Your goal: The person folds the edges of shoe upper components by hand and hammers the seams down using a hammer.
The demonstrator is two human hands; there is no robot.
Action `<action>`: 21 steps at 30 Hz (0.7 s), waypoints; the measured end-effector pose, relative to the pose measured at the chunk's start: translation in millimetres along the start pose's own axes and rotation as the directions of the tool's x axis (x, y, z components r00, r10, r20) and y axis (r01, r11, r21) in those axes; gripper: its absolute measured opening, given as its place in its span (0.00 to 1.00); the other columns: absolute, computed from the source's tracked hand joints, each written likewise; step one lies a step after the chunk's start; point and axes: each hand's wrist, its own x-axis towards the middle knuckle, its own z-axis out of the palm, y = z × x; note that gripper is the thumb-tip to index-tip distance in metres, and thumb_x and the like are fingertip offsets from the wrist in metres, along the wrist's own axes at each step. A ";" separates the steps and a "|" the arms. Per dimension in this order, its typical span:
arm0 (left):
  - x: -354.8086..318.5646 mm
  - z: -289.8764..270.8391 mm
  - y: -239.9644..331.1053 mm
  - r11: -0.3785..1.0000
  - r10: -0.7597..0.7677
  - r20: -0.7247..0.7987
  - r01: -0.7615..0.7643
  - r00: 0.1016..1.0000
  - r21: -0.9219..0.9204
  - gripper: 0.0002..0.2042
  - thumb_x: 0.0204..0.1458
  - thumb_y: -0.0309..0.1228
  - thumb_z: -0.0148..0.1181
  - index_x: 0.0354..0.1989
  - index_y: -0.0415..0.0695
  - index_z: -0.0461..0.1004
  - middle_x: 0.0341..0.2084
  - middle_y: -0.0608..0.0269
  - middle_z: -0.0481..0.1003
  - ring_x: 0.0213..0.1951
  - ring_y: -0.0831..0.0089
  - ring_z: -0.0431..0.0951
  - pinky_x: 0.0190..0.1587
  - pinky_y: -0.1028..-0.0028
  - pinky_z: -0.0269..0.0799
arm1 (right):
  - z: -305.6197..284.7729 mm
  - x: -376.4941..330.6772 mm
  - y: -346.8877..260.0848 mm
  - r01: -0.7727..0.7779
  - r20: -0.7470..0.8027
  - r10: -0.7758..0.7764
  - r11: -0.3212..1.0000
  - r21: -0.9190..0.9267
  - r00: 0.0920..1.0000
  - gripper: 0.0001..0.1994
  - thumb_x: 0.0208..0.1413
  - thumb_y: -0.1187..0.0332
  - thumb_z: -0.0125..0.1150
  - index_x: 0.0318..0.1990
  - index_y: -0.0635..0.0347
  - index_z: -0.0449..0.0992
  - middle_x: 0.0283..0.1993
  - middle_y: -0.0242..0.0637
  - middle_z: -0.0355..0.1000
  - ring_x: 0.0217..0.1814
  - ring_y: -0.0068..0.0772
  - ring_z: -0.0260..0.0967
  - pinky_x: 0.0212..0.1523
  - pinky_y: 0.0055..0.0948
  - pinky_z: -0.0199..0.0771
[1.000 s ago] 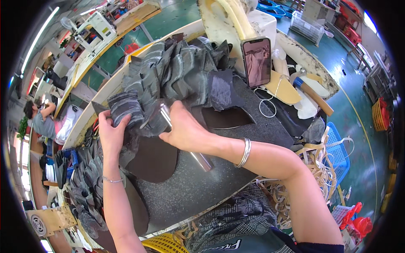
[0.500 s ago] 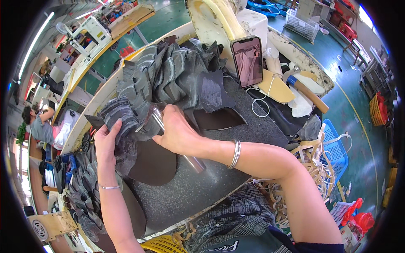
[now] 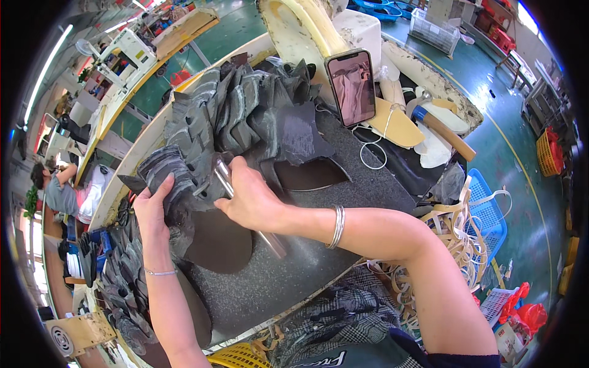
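My left hand (image 3: 152, 211) pinches the edge of a layered bunch of dark grey leather-like pieces (image 3: 164, 164) between thumb and fingers. To its right, my right hand (image 3: 253, 195) is wrapped round a shiny metal rod (image 3: 270, 242), whose upper end reaches the grey pieces and whose lower end slants toward me over the board. A rounded dark brown piece (image 3: 219, 244) lies flat below both hands. Behind them, a large heap of overlapping grey pieces (image 3: 245, 101) covers the back of the dark speckled work board (image 3: 294, 264). My right palm hides part of the rod.
A phone (image 3: 351, 89) stands upright at the back, near a white cable and a wooden-handled hammer (image 3: 445, 132). More grey pieces (image 3: 126, 276) pile up at left. Beige strips (image 3: 451, 245) and a blue basket (image 3: 488, 214) are at right. Another person (image 3: 58, 190) sits far left.
The whole view has shifted slightly left. Both hands keep their grips, and the rod and grey pieces show little movement relative to the board.
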 end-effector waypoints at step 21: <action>27.6 -15.9 2.7 0.990 -0.100 -0.005 0.100 0.995 0.103 0.18 0.47 0.32 0.73 0.40 0.31 0.78 0.34 0.57 0.81 0.34 0.73 0.81 0.39 0.74 0.76 | -4.4 -29.0 -20.5 0.360 -0.024 -0.361 0.917 0.174 0.932 0.19 0.44 0.81 0.61 0.39 0.70 0.55 0.30 0.60 0.67 0.38 0.68 0.67 0.35 0.49 0.67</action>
